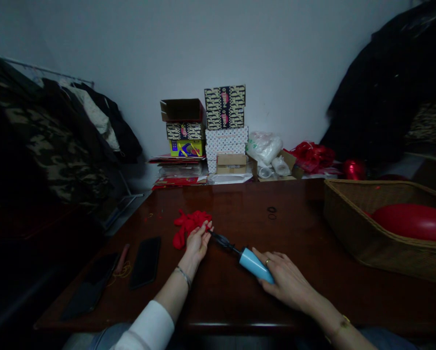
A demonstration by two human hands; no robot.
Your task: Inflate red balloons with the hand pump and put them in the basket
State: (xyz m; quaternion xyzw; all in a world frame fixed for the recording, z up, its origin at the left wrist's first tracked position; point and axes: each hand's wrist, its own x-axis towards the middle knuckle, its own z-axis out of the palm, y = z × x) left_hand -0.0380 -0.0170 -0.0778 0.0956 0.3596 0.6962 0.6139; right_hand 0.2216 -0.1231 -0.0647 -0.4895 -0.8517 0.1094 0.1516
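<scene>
A blue hand balloon pump [253, 264] slants across the middle of the table, its black nozzle end pointing to the upper left. My right hand [281, 277] is closed around the blue barrel. At the nozzle, the fingers of my left hand [199, 240] are pinched on the neck of a red balloon; the exact grip is partly hidden by the fingers. Just behind them lies a heap of limp red balloons [183, 224], touching or very near my left hand.
To the right stands a wicker basket [364, 250] holding an inflated red balloon [415, 221]. Black phones [145, 262] lie at the left with rubber bands [121, 271]. Dark rings [272, 210] rest farther back. Stacked boxes [225, 143] line the wall.
</scene>
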